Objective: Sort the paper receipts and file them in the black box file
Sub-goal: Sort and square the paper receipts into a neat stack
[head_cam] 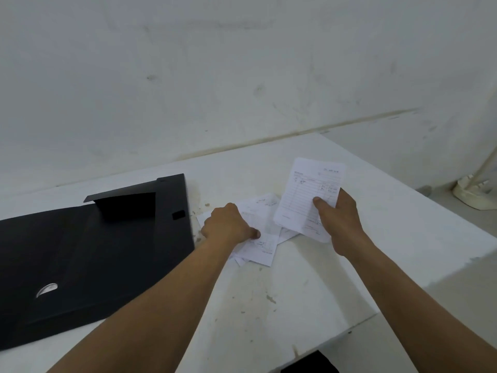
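A black box file lies open and flat on the left of the white table, one flap raised at its far end. Just right of it sits a loose pile of white paper receipts. My left hand rests knuckles-up on that pile, fingers curled and thumb pinching a receipt. My right hand holds a lined receipt upright above the pile, thumb on its front face.
A stained white wall rises close behind the table. The table's right edge runs diagonally; beyond it on the floor stands a cream power strip with a cable. A dark object pokes out below the table's near edge.
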